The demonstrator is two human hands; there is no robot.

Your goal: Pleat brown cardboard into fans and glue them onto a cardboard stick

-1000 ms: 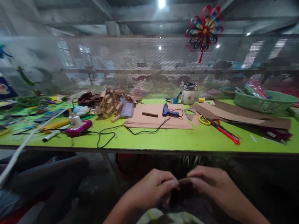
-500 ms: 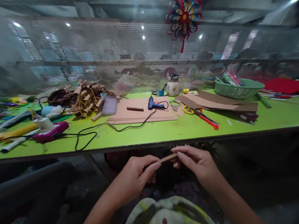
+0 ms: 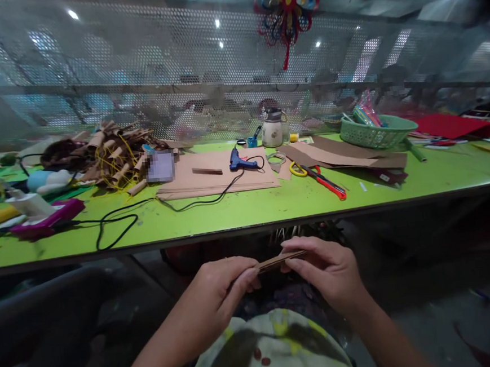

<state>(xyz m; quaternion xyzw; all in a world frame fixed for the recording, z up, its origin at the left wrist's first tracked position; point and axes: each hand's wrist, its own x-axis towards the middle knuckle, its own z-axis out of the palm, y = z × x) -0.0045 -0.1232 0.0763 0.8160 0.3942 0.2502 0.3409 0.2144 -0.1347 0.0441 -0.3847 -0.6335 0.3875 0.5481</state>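
Observation:
Between my hands, in front of the table edge and above my lap, is a narrow brown cardboard strip (image 3: 276,260). My left hand (image 3: 229,283) pinches its left end between thumb and fingers. The thumb and fingers of my right hand (image 3: 326,267) close on the strip's right part, its tip showing between them. Beyond, on the green table (image 3: 197,224), a blue glue gun (image 3: 243,162) rests on flat cardboard sheets (image 3: 177,180). Another short brown strip (image 3: 207,171) lies to the left of the glue gun.
Scissors (image 3: 299,169) and a red-handled cutter (image 3: 332,189) lie right of the sheets. A green basket (image 3: 374,135), a bottle (image 3: 272,129) and rolled cardboard scraps (image 3: 116,159) stand farther back. A black cord (image 3: 187,206) runs to a purple power strip (image 3: 48,220). A perforated screen (image 3: 154,60) stands behind.
My right hand's grip has shifted slightly along the strip, so its right end now shows past the thumb. The whole view has turned a little to the right and down.

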